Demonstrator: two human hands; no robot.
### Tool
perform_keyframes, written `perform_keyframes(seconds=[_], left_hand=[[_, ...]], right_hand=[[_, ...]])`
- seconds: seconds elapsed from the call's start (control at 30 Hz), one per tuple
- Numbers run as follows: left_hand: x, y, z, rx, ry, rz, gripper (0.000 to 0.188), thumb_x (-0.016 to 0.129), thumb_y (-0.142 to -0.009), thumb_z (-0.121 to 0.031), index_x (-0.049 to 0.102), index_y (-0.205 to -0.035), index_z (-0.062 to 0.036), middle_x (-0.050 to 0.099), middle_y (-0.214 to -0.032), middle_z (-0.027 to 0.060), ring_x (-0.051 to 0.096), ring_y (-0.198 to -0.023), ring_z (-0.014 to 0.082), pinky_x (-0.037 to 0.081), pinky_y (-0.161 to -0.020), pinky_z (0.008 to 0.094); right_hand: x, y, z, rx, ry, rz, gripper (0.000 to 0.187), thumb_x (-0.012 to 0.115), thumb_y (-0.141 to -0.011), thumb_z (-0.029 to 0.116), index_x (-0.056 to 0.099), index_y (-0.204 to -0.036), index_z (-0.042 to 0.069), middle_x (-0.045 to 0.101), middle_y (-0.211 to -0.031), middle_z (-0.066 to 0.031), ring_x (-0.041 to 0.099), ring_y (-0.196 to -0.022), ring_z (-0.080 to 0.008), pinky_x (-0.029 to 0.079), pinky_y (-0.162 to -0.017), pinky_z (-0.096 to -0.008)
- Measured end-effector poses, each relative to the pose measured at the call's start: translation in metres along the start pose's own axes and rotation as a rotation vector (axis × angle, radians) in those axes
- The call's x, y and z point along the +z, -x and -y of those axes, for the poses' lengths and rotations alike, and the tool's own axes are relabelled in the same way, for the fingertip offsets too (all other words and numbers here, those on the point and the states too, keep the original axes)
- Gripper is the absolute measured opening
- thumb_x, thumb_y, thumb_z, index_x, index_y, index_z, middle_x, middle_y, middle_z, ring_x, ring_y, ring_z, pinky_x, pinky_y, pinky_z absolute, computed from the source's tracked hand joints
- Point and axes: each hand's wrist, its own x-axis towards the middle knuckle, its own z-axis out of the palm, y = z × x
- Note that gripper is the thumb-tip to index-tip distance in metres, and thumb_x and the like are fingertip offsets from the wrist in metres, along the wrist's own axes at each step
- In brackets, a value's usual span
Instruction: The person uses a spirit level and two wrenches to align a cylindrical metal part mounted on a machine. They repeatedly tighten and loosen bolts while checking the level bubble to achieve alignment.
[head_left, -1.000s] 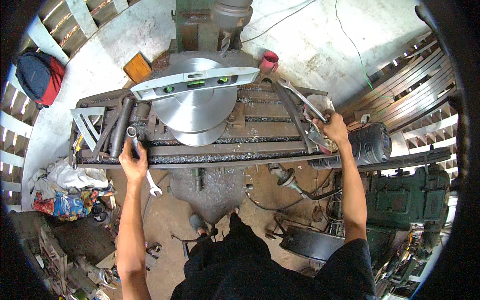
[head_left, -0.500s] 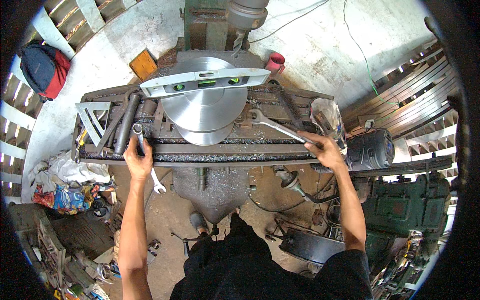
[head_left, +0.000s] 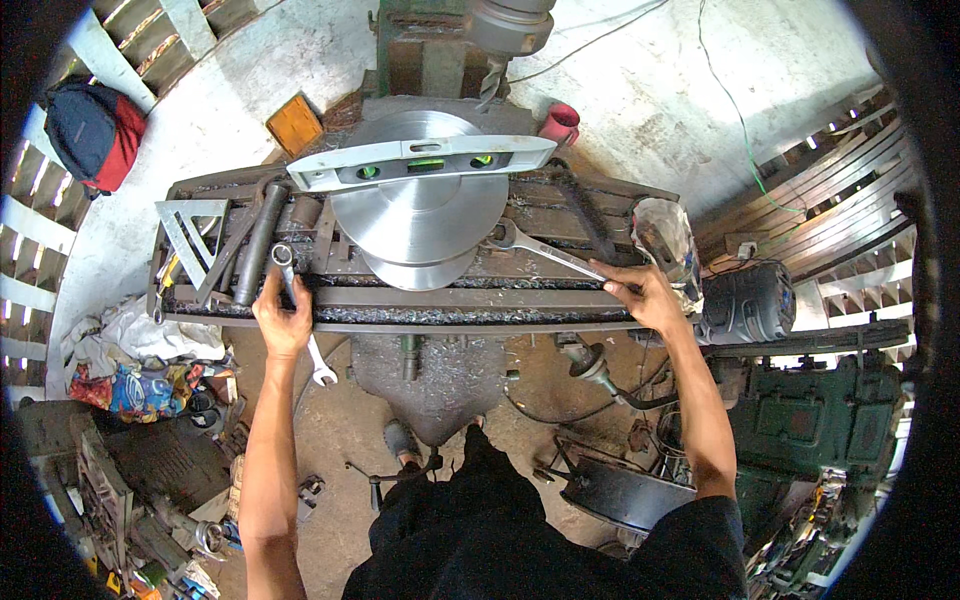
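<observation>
Left fingers [head_left: 270, 292] grip one wrench [head_left: 316, 352], right fingers [head_left: 618, 272] grip a second wrench [head_left: 552, 253], imo best seated fully before any pull

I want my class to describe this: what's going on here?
The person's left hand grips a silver metal wrench, its open end extending past the front edge of a dark slotted metal table. The right hand holds the end of a second silver wrench, whose far head is beside a shiny round metal disc. A pale grey spirit level with green vials lies across the disc.
</observation>
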Motion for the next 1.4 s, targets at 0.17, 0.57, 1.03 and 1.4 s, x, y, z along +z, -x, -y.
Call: perform_keyframes(seconds=[0.17,0.57,1.03,1.4], left_hand=[[0.0,-0.001,-0.003,0.044,-0.045,0.001,0.021,0.066,-0.089,-0.006,0.063,-0.104,0.008,0.065,-0.079,0.0225,0.065,-0.068,0.0292,0.051,-0.068,0.0374],[0.008,-0.002,-0.01,0.052,-0.029,-0.039,0.021,0.065,-0.09,-0.007,0.064,-0.105,0.0073,0.068,-0.082,0.0237,0.067,-0.07,0.0345,0.052,-0.069,0.0405],[0.009,-0.002,-0.011,0.018,-0.011,-0.002,0.02,0.065,-0.092,-0.008,0.064,-0.105,0.007,0.067,-0.082,0.0242,0.066,-0.071,0.0287,0.051,-0.071,0.0399],[0.01,0.001,-0.007,0.015,-0.04,-0.02,0.029,0.067,-0.09,-0.013,0.065,-0.111,0.0081,0.07,-0.089,0.0284,0.07,-0.082,0.0447,0.053,-0.074,0.0456]], right_hand=[[0.008,-0.004,-0.001,-0.002,0.043,-0.014,0.038,0.069,-0.093,0.019,0.069,-0.13,0.03,0.073,-0.116,-0.0084,0.072,-0.099,-0.0334,0.056,-0.084,-0.0408],[0.039,0.02,0.03,0.234,0.182,-0.117,0.043,0.067,-0.093,0.014,0.067,-0.133,0.03,0.074,-0.109,-0.0122,0.073,-0.095,-0.0339,0.055,-0.083,-0.0413],[0.081,0.05,0.102,0.483,0.223,-0.265,0.047,0.067,-0.094,0.012,0.065,-0.134,0.034,0.073,-0.109,-0.0169,0.073,-0.095,-0.0337,0.057,-0.081,-0.0403],[0.153,0.052,0.196,0.692,0.361,-0.351,0.055,0.058,-0.1,0.028,0.044,-0.152,0.039,0.072,-0.08,-0.0207,0.071,-0.074,-0.0418,0.057,-0.066,-0.0547]])
